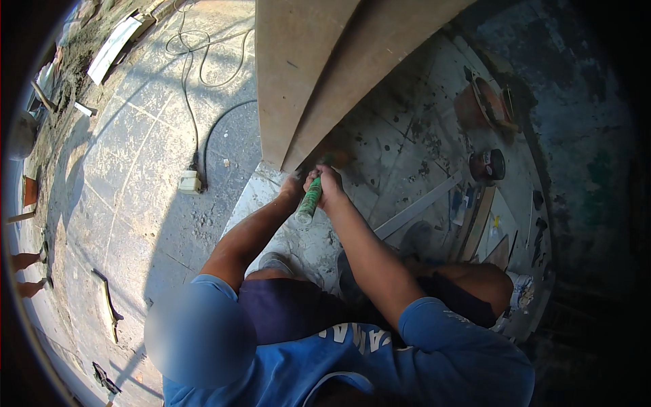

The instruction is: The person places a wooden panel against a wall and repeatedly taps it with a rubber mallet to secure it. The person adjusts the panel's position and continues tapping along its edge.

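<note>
My right hand (pixel 330 183) is wrapped round a green, round-bodied power tool (pixel 310 201) that looks like an angle grinder. Its rear end points back toward me, and its working end is hidden beyond my hands. Close on its left is my left hand (pixel 293 185), at the lower end of a tall tan panel (pixel 288 74); its fingers are mostly hidden, so I cannot tell what they grip. A second tan panel (pixel 366 61) stands beside the first, with a dark gap between them.
A pale socket box (pixel 190 182) with cables lies on the floor to the left. On the right are a long straight bar (pixel 418 206), a dark round tub (pixel 487 165), a reddish bucket (pixel 478 105) and wood strips (pixel 478 224). Another person's feet (pixel 30 275) show at the far left.
</note>
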The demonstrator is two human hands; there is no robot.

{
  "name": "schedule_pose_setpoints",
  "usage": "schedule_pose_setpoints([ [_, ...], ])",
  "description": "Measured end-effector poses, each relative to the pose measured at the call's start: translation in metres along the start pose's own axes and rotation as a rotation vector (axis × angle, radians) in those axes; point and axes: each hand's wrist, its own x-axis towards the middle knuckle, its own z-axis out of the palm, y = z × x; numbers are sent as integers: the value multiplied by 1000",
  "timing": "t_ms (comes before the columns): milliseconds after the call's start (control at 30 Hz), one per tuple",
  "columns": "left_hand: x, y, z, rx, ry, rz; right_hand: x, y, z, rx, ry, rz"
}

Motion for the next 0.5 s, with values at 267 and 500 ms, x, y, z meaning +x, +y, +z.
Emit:
schedule_pose_setpoints([
  [267, 2, -23, 44, -64, -3, 22, -7, 23, 24, 11, -20, -24],
  [500, 2, -12, -20, -83, -125, 85, 2, 18, 0, 88, -29, -12],
])
